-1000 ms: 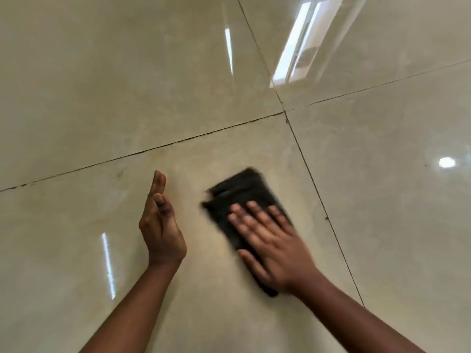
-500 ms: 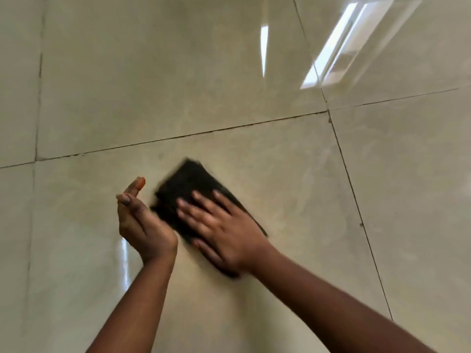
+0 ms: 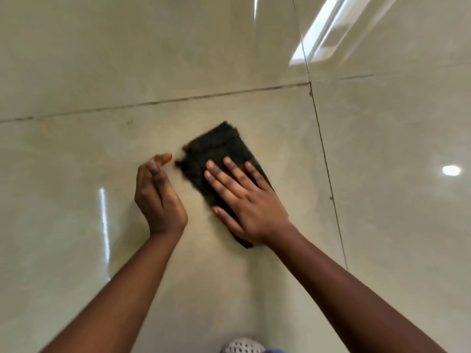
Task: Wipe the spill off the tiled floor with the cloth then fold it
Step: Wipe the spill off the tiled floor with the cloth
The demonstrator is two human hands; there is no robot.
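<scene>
Right hand [image 3: 248, 200] flat, pressing cloth [image 3: 219, 154] on floor [image 3: 102, 72]; left hand [image 3: 158, 197] loosely curled, empty. Advise even pressure, overlapping strokes.

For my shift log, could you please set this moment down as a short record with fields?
surface: glossy beige tiled floor, dark grout lines
cloth: black cloth, flat on the floor
right hand: right hand, straight fingers pressing the cloth
left hand: left hand, beside the cloth, holding nothing
spill: none clearly visible
folding: cannot tell
</scene>
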